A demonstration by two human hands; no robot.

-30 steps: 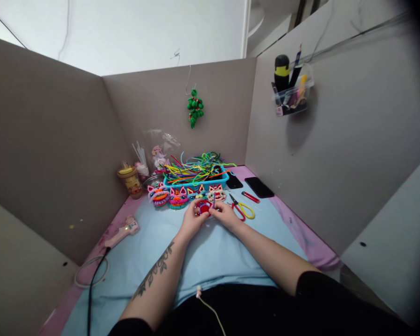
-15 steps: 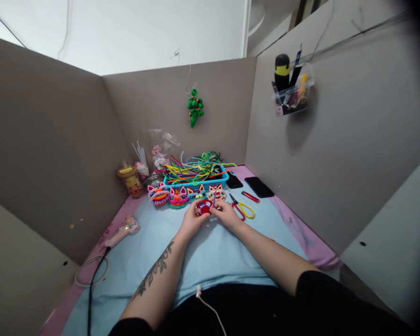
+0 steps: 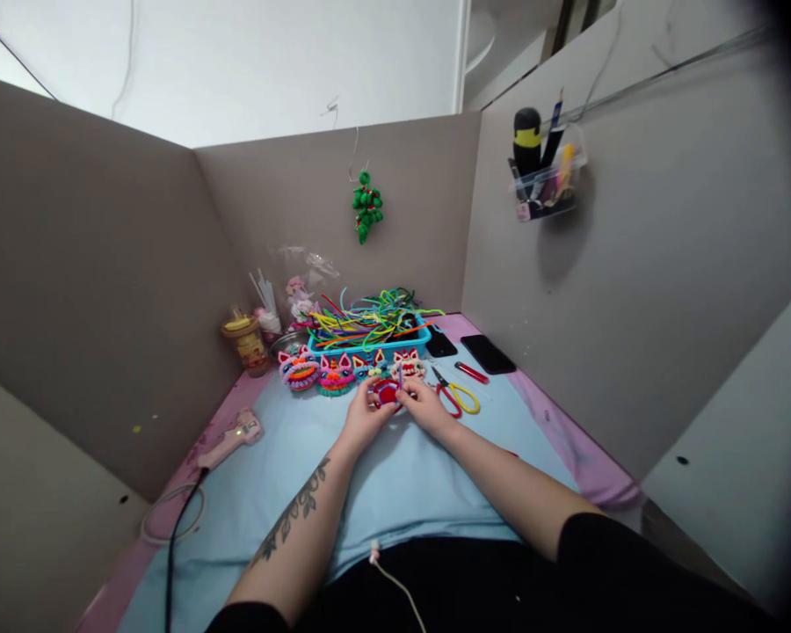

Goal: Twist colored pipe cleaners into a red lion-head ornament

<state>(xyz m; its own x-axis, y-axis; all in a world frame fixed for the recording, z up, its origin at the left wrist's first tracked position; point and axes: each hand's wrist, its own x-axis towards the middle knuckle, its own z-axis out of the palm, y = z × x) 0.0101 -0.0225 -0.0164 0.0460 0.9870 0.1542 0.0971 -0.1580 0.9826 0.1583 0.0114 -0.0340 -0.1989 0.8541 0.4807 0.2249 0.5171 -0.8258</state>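
My left hand (image 3: 362, 415) is closed around the left side of a round red-and-purple pipe-cleaner piece (image 3: 387, 393). At its right side, the fingers of my right hand (image 3: 427, 411) pinch the edge, where a purple pipe-cleaner end (image 3: 400, 376) sticks up. My fingertips partly cover the piece. Just beyond my hands stands a row of several fuzzy pipe-cleaner animal heads, among them a pink-and-purple one (image 3: 299, 369) and a pink-and-teal one (image 3: 336, 375). Scissors with red and yellow handles (image 3: 462, 400) lie to the right of my right hand.
A blue basket (image 3: 343, 347) of loose pipe cleaners stands behind the heads. Rightward lie a red-handled tool (image 3: 471, 373) and a black phone (image 3: 491, 354). A pink glue gun (image 3: 234, 437) with a black cord and a lidded cup (image 3: 247, 347) are at left. Partitions enclose the table.
The round piece has tipped slightly, showing more of its red face. Its purple end now points more upright. Both hands keep their hold, and the view has shifted a little.
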